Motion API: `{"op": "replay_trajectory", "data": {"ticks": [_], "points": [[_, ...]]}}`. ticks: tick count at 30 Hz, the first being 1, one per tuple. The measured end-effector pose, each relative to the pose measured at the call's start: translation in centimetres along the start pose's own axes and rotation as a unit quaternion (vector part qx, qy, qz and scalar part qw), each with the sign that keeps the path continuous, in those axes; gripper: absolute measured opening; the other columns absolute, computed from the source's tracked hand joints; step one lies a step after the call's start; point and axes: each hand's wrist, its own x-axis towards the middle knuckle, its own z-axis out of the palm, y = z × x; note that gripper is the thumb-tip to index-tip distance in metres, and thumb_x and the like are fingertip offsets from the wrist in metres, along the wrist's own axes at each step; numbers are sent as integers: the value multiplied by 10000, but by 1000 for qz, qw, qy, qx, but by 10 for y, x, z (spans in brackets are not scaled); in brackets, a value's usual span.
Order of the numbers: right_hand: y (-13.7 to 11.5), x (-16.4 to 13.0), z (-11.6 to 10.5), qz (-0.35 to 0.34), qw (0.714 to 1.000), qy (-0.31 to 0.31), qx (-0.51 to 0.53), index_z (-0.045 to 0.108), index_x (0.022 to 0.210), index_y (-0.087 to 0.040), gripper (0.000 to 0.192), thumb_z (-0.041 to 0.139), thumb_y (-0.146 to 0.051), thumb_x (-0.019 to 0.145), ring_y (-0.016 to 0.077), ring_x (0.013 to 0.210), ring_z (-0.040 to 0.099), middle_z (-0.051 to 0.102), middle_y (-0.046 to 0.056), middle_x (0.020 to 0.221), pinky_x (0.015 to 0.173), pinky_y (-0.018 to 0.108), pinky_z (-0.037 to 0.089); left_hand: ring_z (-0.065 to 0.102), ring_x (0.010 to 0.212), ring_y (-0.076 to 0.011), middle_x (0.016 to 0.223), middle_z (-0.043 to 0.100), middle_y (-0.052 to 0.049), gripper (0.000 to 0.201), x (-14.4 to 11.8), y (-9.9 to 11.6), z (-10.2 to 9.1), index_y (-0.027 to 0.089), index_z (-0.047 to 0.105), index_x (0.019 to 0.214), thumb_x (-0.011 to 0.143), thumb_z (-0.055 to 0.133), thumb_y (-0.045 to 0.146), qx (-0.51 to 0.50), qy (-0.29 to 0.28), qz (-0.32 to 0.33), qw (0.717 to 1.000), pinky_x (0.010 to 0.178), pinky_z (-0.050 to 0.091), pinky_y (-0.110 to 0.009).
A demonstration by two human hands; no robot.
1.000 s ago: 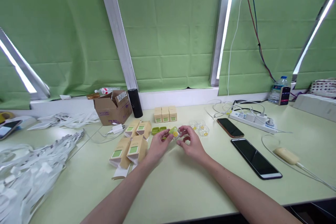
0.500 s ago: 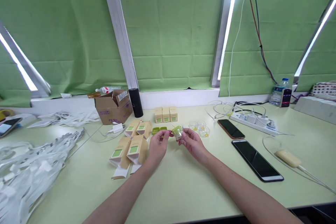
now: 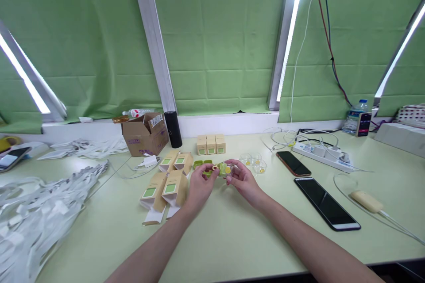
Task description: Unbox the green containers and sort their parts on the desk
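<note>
Both hands have dropped lower than a moment ago: left hand [image 3: 199, 183] and right hand [image 3: 242, 180] fingers pinch a small clear case [image 3: 225, 169] with green and yellow inside, just above the counter [image 3: 232, 234]. Four tan cartons [image 3: 166, 181] lie left; farther back, three small boxes [image 3: 211, 144] stand.

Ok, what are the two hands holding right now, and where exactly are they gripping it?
A small clear plastic case with a green lid and yellow inside, pinched at its ends between the left hand and the right hand.
</note>
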Motion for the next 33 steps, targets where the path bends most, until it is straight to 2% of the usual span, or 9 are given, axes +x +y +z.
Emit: {"op": "replay_trajectory", "data": {"ticks": [4, 9, 13, 16, 19, 21, 24, 27, 33], "points": [[2, 1, -3, -11, 1000, 16, -22, 641, 1225, -282, 531, 847, -457, 767, 186, 804, 634, 686, 5, 889, 779, 348, 552, 697, 883, -227, 968, 754, -93, 275, 1, -6, 1, 180, 748, 910, 841, 706, 442, -10, -14, 3, 1000, 757, 549, -343], [6, 5, -6, -45, 997, 52, -29, 618, 1198, -283, 633, 893, -271, 629, 248, 1060, 687, 700, 68, 1170, 897, 397, 579, 692, 917, -219, 981, 745, -82, 140, -4, -4, 2, 193, 719, 863, 859, 695, 331, -17, -5, 41, 999, 779, 552, -339], [11, 4, -6, -62, 995, 51, -54, 593, 1202, -273, 549, 782, -216, 689, 255, 1078, 690, 695, 72, 1148, 873, 396, 597, 698, 930, -214, 955, 735, -72, 106, -13, 5, 1, 206, 692, 811, 904, 672, 254, -8, -1, 158, 987, 798, 571, -345], [11, 2, -6, -94, 988, 56, -104, 571, 1245, -285, 521, 721, -213, 751, 254, 1141, 661, 662, 73, 1209, 931, 420, 592, 699, 890, -209, 923, 738, -76, 152, -17, 8, 0, 217, 704, 822, 956, 633, 226, 34, -1, 277, 960, 812, 581, -372], [9, -1, -8, -157, 963, 91, -200, 582, 1266, -304, 507, 681, -183, 783, 253, 1230, 592, 577, 77, 1309, 983, 428, 575, 694, 891, -205, 924, 739, -75, 182, -19, 8, -2, 233, 720, 871, 975, 590, 159, 71, -2, 377, 923, 805, 585, -375], [7, -2, -10, -192, 944, 99, -249, 558, 1311, -313, 558, 637, -137, 788, 251, 1225, 577, 545, 82, 1317, 969, 427, 580, 688, 909, -202, 935, 736, -74, 197, -19, 8, -2, 235, 717, 908, 969, 577, 112, 96, -1, 415, 905, 807, 582, -369], [6, -3, -12, -240, 918, 87, -303, 496, 1383, -317, 661, 596, -80, 774, 264, 1253, 552, 511, 96, 1363, 986, 449, 575, 678, 928, -202, 945, 731, -77, 207, -21, 8, -3, 229, 704, 942, 963, 564, 78, 122, 4, 437, 891, 809, 579, -362], [8, -3, -13, -270, 898, 67, -341, 435, 1448, -321, 734, 593, -67, 778, 290, 1300, 527, 480, 114, 1429, 991, 477, 575, 677, 935, -206, 956, 732, -80, 197, -22, 9, -3, 230, 695, 942, 965, 565, 83, 137, 15, 430, 892, 827, 582, -373], [9, -7, -13, -312, 864, 38, -393, 427, 1486, -317, 713, 601, -78, 837, 326, 1347, 510, 526, 123, 1431, 1057, 539, 533, 682, 918, -212, 933, 731, -72, 176, -21, 13, -3, 233, 681, 901, 955, 592, 92, 130, 49, 420, 897, 827, 580, -385]]}}
